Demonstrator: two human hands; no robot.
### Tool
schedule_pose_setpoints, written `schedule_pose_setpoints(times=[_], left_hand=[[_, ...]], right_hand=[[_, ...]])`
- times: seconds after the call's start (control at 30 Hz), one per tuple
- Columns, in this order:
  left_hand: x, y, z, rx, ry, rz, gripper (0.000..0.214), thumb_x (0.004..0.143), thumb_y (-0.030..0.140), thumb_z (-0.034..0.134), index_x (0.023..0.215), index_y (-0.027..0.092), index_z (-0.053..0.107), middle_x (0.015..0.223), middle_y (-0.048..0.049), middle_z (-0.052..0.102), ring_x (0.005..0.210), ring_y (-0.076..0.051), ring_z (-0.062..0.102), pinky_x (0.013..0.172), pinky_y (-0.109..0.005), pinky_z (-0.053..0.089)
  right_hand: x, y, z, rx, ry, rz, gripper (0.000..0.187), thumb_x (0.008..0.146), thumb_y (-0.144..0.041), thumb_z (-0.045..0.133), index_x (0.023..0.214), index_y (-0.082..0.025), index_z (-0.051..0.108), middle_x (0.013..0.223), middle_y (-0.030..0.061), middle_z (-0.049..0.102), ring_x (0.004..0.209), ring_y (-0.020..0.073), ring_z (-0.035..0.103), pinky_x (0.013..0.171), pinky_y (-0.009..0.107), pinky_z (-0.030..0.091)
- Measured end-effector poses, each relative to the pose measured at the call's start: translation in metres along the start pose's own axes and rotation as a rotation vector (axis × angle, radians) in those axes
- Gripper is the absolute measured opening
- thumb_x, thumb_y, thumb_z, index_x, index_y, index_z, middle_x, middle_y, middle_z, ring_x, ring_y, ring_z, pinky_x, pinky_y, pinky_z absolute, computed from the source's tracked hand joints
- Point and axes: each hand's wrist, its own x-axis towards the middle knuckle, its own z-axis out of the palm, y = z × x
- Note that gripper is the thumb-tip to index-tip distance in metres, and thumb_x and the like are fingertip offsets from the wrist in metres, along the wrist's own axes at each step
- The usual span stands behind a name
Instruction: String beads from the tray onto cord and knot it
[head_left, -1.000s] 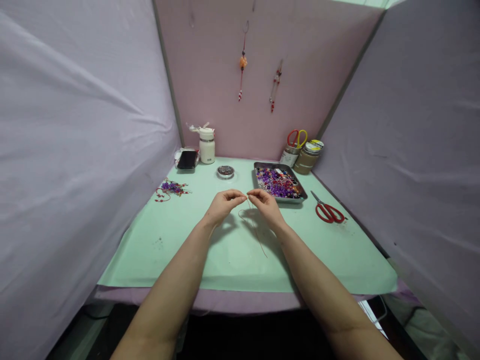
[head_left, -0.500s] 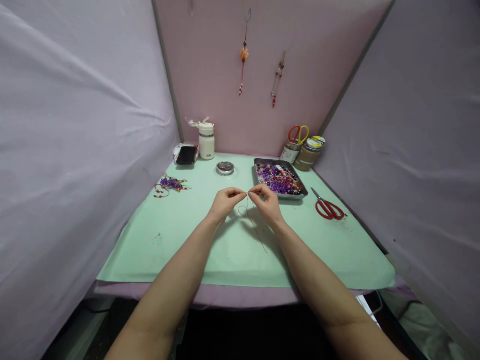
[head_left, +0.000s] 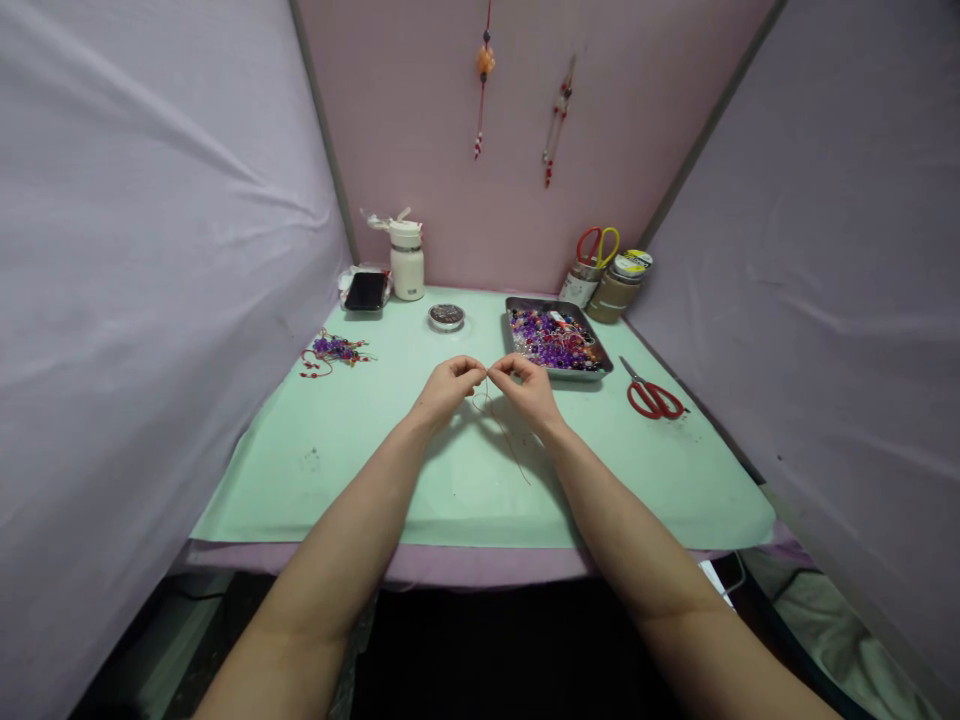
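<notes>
A thin reddish cord [head_left: 510, 447] hangs in a loop below my fingertips, its loose end trailing toward the front of the table. My left hand [head_left: 452, 385] pinches the cord between thumb and forefinger. Against it, fingertip to fingertip, my right hand [head_left: 525, 385] pinches the same cord. Whether a bead or a knot sits between the fingertips is too small to tell. Just behind my right hand stands a metal tray [head_left: 581, 375] of purple, red and clear beads [head_left: 555, 338].
Red-handled scissors [head_left: 654, 398] lie on the right. Beaded strings [head_left: 337, 350] lie on the left. Behind are a phone [head_left: 367, 292], a white bottle [head_left: 407, 268], a small round container [head_left: 447, 317], a can with scissors [head_left: 580, 284] and a jar [head_left: 619, 290]. Fabric walls enclose the table.
My fingertips have come closer together on the cord. The whole scene sits slightly higher in the picture, as the camera has tilted down a little.
</notes>
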Motion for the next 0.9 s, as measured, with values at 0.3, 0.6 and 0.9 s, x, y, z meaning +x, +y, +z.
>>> schedule_pose_setpoints(times=[0.3, 0.6, 0.9], left_hand=[[0.002, -0.003, -0.003, -0.134, -0.077, -0.034, 0.019, 0.068, 0.031, 0.067, 0.079, 0.016, 0.060, 0.078, -0.0031, 0.065, 0.070, -0.010, 0.058, 0.069, -0.026, 0.045], [0.000, -0.003, 0.000, -0.041, -0.008, 0.012, 0.018, 0.067, 0.030, 0.069, 0.076, 0.015, 0.064, 0.071, -0.0035, 0.067, 0.065, -0.011, 0.058, 0.068, -0.028, 0.046], [0.001, -0.005, 0.000, 0.151, 0.024, 0.120, 0.015, 0.069, 0.028, 0.064, 0.074, 0.014, 0.064, 0.070, -0.0052, 0.068, 0.067, -0.014, 0.061, 0.066, -0.027, 0.046]], right_hand=[[0.005, 0.010, -0.004, 0.135, -0.043, 0.083, 0.021, 0.078, -0.037, 0.059, 0.090, -0.022, 0.068, 0.094, 0.0032, 0.068, 0.092, 0.0192, 0.058, 0.087, 0.034, 0.043], [0.003, 0.008, -0.003, 0.113, -0.056, 0.077, 0.019, 0.075, -0.037, 0.065, 0.084, -0.021, 0.068, 0.084, 0.0032, 0.068, 0.082, 0.0183, 0.059, 0.080, 0.033, 0.045], [0.004, 0.008, -0.003, 0.045, -0.041, 0.076, 0.014, 0.075, -0.033, 0.063, 0.072, -0.019, 0.063, 0.073, 0.0012, 0.064, 0.073, 0.0159, 0.056, 0.076, 0.032, 0.043]])
